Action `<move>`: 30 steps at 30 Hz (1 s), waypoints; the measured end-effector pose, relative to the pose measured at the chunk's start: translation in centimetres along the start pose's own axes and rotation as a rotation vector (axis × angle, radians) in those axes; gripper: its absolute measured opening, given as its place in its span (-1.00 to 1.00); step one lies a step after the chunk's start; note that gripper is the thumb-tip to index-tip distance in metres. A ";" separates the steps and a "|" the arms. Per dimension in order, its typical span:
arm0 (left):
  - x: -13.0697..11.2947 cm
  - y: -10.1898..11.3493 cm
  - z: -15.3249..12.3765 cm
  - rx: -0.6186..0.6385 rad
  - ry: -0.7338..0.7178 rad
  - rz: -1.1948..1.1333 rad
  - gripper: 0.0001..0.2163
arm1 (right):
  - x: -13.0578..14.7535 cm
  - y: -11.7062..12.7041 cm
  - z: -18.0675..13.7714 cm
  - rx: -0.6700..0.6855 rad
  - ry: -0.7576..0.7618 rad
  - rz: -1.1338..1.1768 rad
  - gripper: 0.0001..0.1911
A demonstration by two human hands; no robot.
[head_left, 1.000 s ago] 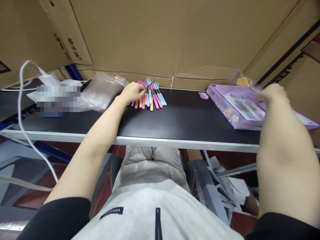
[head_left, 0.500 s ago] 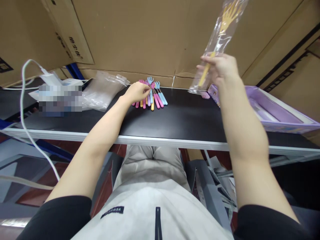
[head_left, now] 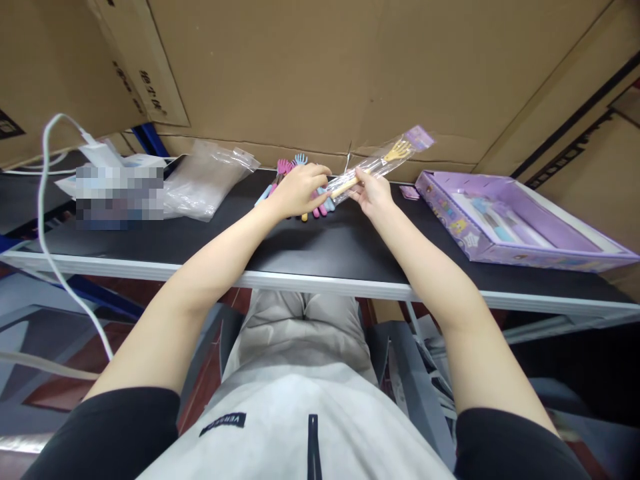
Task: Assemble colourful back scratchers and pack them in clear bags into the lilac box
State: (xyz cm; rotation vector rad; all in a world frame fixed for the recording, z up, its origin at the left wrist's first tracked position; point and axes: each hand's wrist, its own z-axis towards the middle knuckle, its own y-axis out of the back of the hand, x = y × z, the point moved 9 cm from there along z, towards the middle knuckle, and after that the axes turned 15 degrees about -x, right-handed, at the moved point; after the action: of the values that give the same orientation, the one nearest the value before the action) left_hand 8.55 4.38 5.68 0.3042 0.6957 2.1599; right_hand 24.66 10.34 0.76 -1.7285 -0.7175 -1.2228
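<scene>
Clear plastic sleeve (head_left: pixel 373 166) with a yellow hand-shaped stick inside, held above the black worktop (head_left: pixel 360 247) at upper centre of frame. Left hand (head_left: pixel 299 190) and right hand (head_left: pixel 373 193) both pinch its near end. Coloured sticks (head_left: pixel 295 175) lie beneath.

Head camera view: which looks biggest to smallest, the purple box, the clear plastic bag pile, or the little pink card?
1. purple box
2. clear plastic bag pile, though it lies farther away, so that is less sure
3. little pink card, plainly smallest

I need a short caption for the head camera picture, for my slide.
Both hands, left hand and right hand, hold a bagged yellow back scratcher over a black table, beside a purple box.
</scene>
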 end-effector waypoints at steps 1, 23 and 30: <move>-0.2 -0.3 0.0 0.016 0.004 0.000 -0.75 | -0.2 -0.1 -0.3 0.002 -0.015 0.027 -0.81; 1.6 0.1 0.2 -0.122 0.203 -0.042 -0.81 | -0.7 -0.5 -2.2 -0.008 -0.075 0.227 -0.72; 2.0 0.4 0.3 -0.102 0.205 -0.065 -0.85 | -0.4 -0.1 -1.3 -0.040 -0.056 0.241 -0.71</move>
State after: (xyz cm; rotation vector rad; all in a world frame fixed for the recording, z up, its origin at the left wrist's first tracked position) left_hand 7.19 5.86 6.15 0.0057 0.6962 2.1749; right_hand 23.89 9.25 0.61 -1.8285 -0.5022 -1.0326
